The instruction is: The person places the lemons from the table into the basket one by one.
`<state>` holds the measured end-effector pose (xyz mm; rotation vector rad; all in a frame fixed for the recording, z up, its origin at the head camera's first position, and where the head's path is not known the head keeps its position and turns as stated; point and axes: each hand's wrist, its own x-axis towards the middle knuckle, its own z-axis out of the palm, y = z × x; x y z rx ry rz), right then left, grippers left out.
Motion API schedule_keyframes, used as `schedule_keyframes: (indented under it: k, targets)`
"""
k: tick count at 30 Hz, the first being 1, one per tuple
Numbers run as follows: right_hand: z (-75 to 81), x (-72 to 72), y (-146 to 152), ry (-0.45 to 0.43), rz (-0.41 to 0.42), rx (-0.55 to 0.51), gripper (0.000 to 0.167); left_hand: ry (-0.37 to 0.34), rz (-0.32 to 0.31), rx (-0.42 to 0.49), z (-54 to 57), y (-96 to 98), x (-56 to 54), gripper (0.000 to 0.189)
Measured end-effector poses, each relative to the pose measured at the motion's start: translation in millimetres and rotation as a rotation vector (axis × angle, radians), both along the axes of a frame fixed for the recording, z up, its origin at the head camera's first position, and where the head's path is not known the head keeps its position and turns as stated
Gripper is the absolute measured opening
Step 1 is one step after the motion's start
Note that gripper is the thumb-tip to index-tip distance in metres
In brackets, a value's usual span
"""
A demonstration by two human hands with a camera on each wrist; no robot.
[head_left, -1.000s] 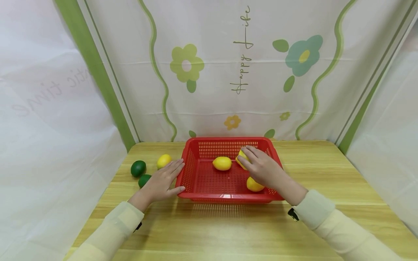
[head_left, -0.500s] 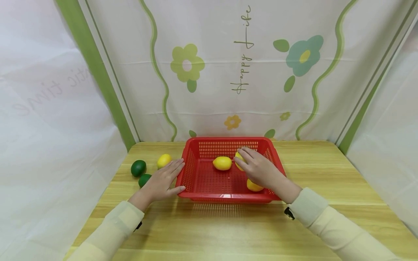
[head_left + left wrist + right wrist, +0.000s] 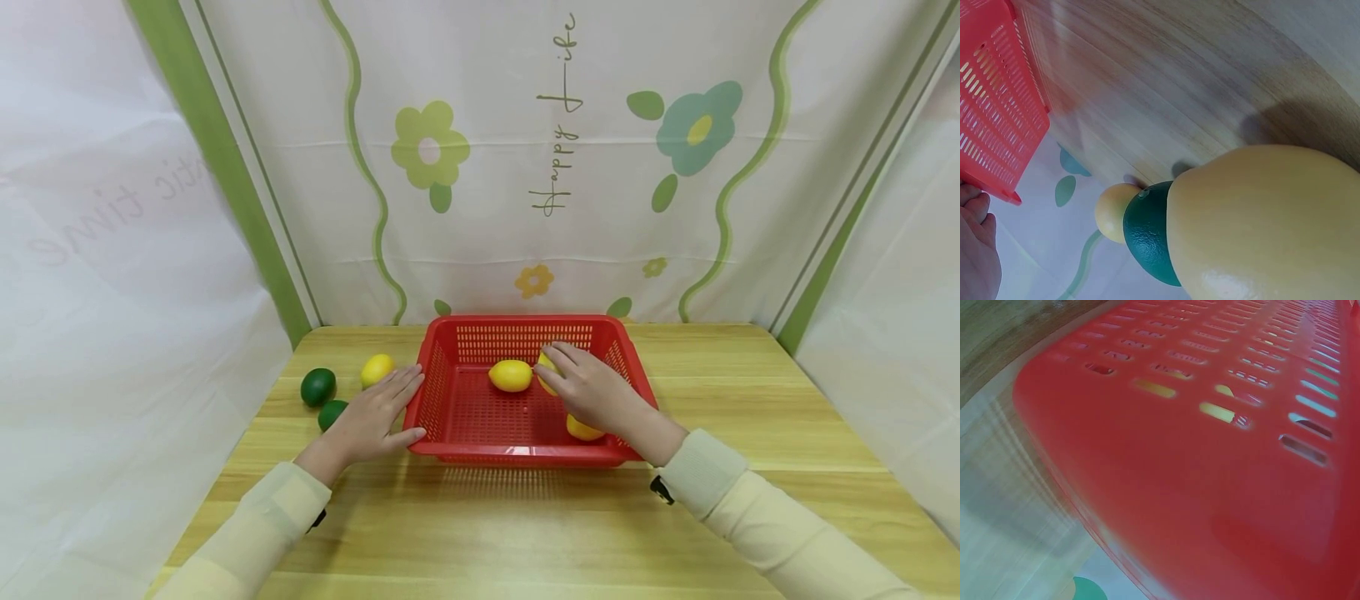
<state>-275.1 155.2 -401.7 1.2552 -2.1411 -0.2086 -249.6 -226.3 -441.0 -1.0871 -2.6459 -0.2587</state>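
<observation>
In the head view, a red basket (image 3: 517, 451) with slotted sides stands on the table. My left hand (image 3: 371, 417) rests on its left rim with fingers straight; the left wrist view shows part of that hand (image 3: 979, 250) against the rim. My right hand (image 3: 592, 387) reaches inside, fingers curled over a yellow lemon (image 3: 547, 375) that they partly hide. Left of the held one lies another lemon (image 3: 511, 376) on the basket floor. A third lemon (image 3: 582, 428) sits beneath my right wrist, partly covered. The right wrist view is mostly filled by the basket's wall (image 3: 1147, 462).
Left of the basket lie two dark green limes (image 3: 318, 387) and a lemon (image 3: 377, 369). A large yellow fruit (image 3: 1266, 219) looms close in the left wrist view, before a green lime (image 3: 1154, 237). A printed curtain (image 3: 487, 233) hangs behind the wooden table (image 3: 510, 533).
My right hand has shifted slightly left inside the basket, and the lemon in its fingers has moved left with it, closer to the neighbouring lemon. The left hand has stayed put.
</observation>
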Motion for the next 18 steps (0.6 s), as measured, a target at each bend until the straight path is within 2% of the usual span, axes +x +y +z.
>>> schedule_keyframes:
  k: [10,18]
  targets:
    - [-2.1,0.0,0.7,-0.063,-0.023,0.009,0.044,0.014,-0.013,0.007,1.0,1.0,0.2,0.079]
    - [-2.2,0.4,0.5,-0.056,-0.014,0.013,0.044,0.010,-0.009,0.011,0.3,1.0,0.5,0.079]
